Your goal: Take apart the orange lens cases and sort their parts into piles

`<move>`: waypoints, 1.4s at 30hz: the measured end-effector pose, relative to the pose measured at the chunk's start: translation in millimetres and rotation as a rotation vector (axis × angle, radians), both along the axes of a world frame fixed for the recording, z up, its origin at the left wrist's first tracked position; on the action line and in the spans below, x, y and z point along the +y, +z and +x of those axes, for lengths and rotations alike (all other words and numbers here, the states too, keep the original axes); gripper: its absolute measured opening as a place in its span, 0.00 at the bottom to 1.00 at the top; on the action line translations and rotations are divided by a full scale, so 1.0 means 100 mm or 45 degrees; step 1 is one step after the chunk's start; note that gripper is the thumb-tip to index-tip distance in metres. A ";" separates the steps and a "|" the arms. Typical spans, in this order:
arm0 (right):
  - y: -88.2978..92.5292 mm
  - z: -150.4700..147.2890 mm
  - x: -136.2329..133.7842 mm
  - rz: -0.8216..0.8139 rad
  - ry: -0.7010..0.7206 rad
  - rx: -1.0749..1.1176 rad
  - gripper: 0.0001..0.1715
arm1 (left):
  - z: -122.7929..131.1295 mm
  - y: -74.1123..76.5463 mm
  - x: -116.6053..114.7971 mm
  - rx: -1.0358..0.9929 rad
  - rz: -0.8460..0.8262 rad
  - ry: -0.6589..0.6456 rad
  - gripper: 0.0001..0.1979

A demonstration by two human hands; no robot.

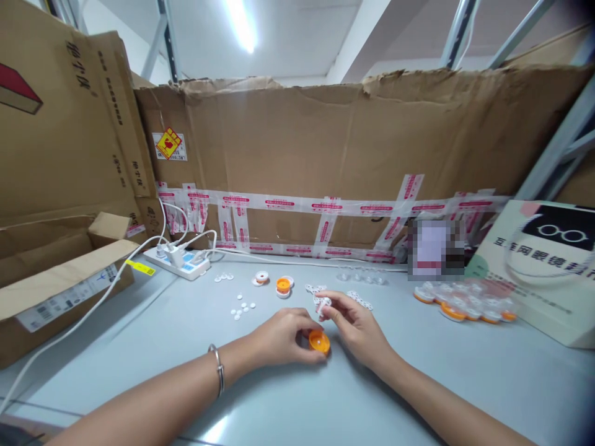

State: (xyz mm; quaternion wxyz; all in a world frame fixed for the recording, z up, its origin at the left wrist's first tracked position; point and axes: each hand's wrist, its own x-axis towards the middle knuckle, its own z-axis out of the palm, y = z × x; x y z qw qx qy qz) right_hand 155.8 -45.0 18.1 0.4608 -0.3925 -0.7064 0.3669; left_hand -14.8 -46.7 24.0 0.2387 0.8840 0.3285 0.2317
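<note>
My left hand is closed around the side of a small round orange cup, its open top facing up, near the middle of the table. Just above and to the right, my right hand pinches a small white perforated piece between thumb and fingers. More white perforated pieces lie behind that hand, partly hidden by it. Farther back stand an orange and white round part and a white-topped one. Small white discs are scattered to the left of them.
Clear plastic caps lie at the back. On the right sit several assembled orange and clear pieces beside a printed box. A power strip with white cables and an open carton occupy the left. A cardboard wall rises behind.
</note>
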 end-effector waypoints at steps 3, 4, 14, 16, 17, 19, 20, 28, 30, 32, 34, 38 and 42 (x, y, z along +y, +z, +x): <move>0.03 0.01 0.01 -0.054 -0.001 0.099 0.14 | -0.01 0.05 0.00 -0.090 -0.077 0.066 0.23; 0.03 0.01 0.01 -0.059 0.015 0.143 0.14 | -0.01 0.07 0.00 -0.154 -0.092 0.124 0.21; -0.01 -0.04 -0.01 -0.191 0.142 0.324 0.14 | 0.03 0.11 0.01 -0.603 -0.164 0.136 0.08; 0.00 -0.03 0.00 -0.233 0.084 0.300 0.14 | 0.02 0.10 0.02 -0.617 -0.084 0.168 0.08; 0.01 -0.02 0.01 -0.256 0.077 0.286 0.13 | 0.01 0.09 0.02 -0.598 -0.030 0.181 0.08; 0.03 -0.02 0.01 -0.306 0.090 0.270 0.15 | -0.01 0.08 0.03 -0.516 0.093 0.197 0.08; 0.04 -0.02 0.01 -0.332 0.099 0.264 0.17 | -0.01 0.08 0.03 -0.467 0.158 0.195 0.08; 0.05 -0.07 -0.01 -0.423 0.054 0.261 0.20 | 0.00 -0.05 0.06 -0.168 0.619 0.181 0.08; 0.05 -0.08 -0.01 -0.413 0.042 0.280 0.19 | 0.00 -0.09 0.07 -0.074 0.725 0.189 0.09; 0.04 -0.09 -0.01 -0.422 0.028 0.286 0.18 | 0.00 -0.11 0.06 0.018 0.799 0.189 0.10; 0.05 -0.09 -0.01 -0.439 0.010 0.275 0.16 | 0.01 -0.12 0.05 0.076 0.840 0.187 0.10; 0.05 -0.10 -0.02 -0.409 -0.060 0.242 0.11 | 0.02 -0.09 0.02 0.131 0.890 0.181 0.11; 0.04 -0.12 -0.02 -0.388 -0.048 0.248 0.09 | 0.03 -0.09 0.01 0.161 0.923 0.197 0.12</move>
